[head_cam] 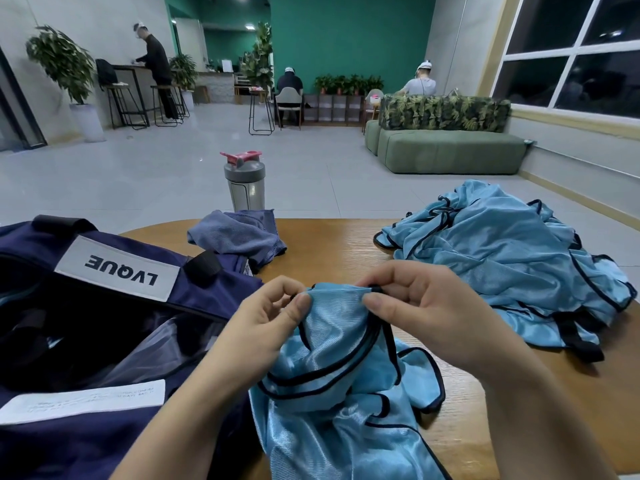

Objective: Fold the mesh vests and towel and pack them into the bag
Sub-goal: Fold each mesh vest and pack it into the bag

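Observation:
A light blue mesh vest (332,393) with dark trim hangs in front of me over the near table edge. My left hand (263,327) pinches its top edge on the left, and my right hand (415,306) pinches the same edge on the right. A heap of several more blue mesh vests (502,258) lies on the table to the right. A crumpled blue-grey towel (239,233) sits at the far middle of the table. The navy bag (104,427) with a white LVQUE label stands open at the left.
A grey shaker bottle (245,183) with a red lid stands at the far table edge behind the towel. Bare wooden table (332,251) shows between towel and vests. Beyond lie tiled floor, a green sofa (446,150), stools and three people far off.

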Tool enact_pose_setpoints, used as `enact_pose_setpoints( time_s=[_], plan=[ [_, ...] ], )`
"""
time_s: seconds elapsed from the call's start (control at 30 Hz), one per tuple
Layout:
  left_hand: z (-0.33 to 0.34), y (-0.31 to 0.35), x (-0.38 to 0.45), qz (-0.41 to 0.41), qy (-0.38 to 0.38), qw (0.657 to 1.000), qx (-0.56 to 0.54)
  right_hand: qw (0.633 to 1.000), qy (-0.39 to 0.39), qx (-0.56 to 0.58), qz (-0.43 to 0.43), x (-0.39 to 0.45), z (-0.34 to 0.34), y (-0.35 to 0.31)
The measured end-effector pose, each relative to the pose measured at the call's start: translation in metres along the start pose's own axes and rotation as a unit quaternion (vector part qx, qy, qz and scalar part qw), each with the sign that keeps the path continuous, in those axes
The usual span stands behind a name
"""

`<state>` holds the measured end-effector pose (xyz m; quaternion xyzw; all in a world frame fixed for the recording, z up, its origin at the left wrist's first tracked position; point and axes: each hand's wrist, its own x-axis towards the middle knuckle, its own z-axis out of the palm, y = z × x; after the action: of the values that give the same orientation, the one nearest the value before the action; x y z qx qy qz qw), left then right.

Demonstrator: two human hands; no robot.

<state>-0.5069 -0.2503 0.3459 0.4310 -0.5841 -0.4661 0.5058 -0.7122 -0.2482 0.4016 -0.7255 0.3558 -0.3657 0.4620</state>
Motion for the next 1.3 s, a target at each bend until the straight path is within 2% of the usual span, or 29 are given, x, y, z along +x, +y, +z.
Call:
enact_pose_setpoints(
  time_s=[0.13, 0.23, 0.33, 0.47, 0.6, 0.77, 0.87, 0.97, 1.1, 1.17, 1.23, 1.3],
  plan=[
    [0.004, -0.001, 0.0, 0.004, -0.003, 0.998, -0.067, 1.0, -0.003, 0.001, 0.003, -0.001, -0.003, 0.0],
    [0.005, 0.003, 0.0, 0.052, 0.014, 0.995, -0.081, 1.0, 0.016, -0.012, 0.002, -0.003, -0.007, 0.0],
    [0.004, 0.006, -0.001, 0.1, 0.038, 0.994, -0.021, 0.999, 0.05, -0.007, -0.011, -0.003, -0.01, 0.0],
    [0.003, 0.009, -0.002, 0.14, 0.034, 0.986, 0.08, 0.996, 0.078, 0.006, -0.031, -0.003, -0.012, 0.0],
    [-0.004, 0.017, 0.0, 0.195, 0.04, 0.946, 0.255, 0.996, 0.083, -0.013, -0.027, -0.002, -0.013, 0.0],
    [-0.005, 0.044, 0.011, 0.203, 0.026, 0.926, 0.317, 0.993, 0.081, -0.08, -0.024, 0.003, -0.02, -0.005],
    [-0.007, 0.061, 0.03, 0.191, -0.002, 0.929, 0.316, 0.985, 0.099, -0.138, -0.017, 0.01, -0.028, -0.014],
    [-0.006, 0.085, 0.046, 0.201, -0.041, 0.903, 0.377, 0.951, 0.075, -0.298, -0.002, 0.019, -0.035, -0.03],
    [0.015, 0.117, 0.063, 0.217, -0.102, 0.852, 0.465, 0.863, 0.101, -0.495, 0.029, 0.041, -0.043, -0.056],
    [0.025, 0.132, 0.072, 0.22, -0.087, 0.837, 0.493, 0.824, 0.119, -0.553, 0.036, 0.055, -0.048, -0.066],
    [0.029, 0.151, 0.082, 0.213, -0.062, 0.826, 0.518, 0.816, 0.139, -0.56, 0.046, 0.066, -0.053, -0.079],
    [0.028, 0.172, 0.089, 0.201, -0.038, 0.816, 0.541, 0.851, 0.155, -0.501, 0.043, 0.075, -0.058, -0.095]
  ],
)
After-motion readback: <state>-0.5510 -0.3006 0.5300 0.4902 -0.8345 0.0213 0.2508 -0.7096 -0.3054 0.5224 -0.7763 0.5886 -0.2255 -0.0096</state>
